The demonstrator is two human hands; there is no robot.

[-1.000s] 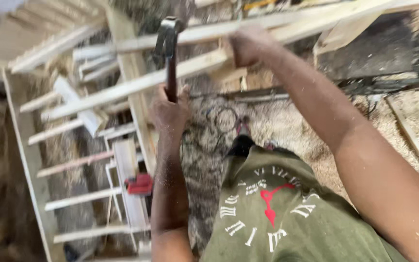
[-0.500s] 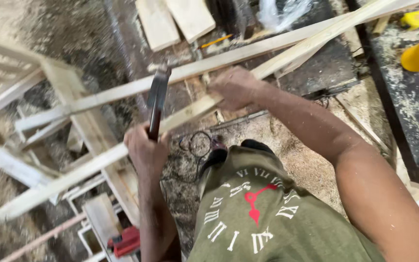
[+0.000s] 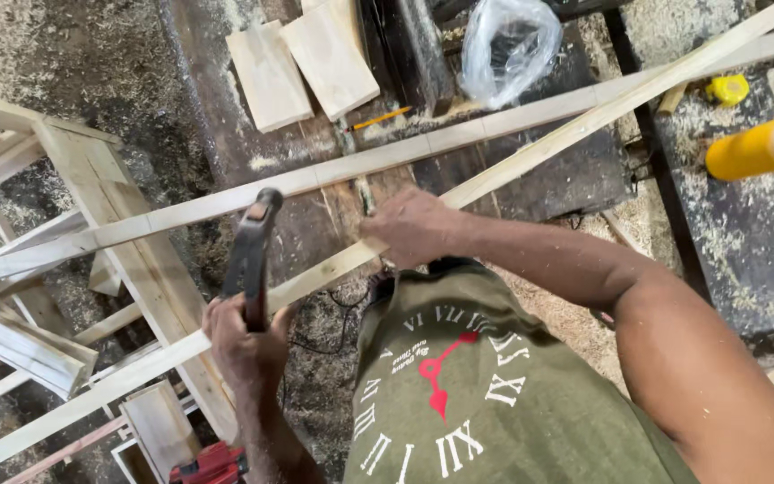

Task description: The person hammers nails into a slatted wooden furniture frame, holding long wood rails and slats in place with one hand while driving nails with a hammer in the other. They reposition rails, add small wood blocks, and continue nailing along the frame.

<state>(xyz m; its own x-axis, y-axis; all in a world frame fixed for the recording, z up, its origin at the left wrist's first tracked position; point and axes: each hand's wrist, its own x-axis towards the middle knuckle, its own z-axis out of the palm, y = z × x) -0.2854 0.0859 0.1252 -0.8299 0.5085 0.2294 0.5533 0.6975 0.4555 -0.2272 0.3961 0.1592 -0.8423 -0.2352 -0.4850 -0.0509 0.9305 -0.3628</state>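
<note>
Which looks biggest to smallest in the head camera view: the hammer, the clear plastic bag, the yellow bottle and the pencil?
1. Hammer, held in the left hand, though it is nearer the camera, which may inflate it.
2. Clear plastic bag, close to the hammer in apparent size.
3. Yellow bottle, partly cut off by the edge.
4. Pencil.

shirt [image 3: 494,376]: olive green | print: white clock numerals, red hands | arms: bare, sleeves apparently short

A crumpled clear plastic bag [image 3: 510,45] lies on the dark bench, top centre. A yellow plastic bottle [image 3: 750,151] lies at the right edge.
</note>
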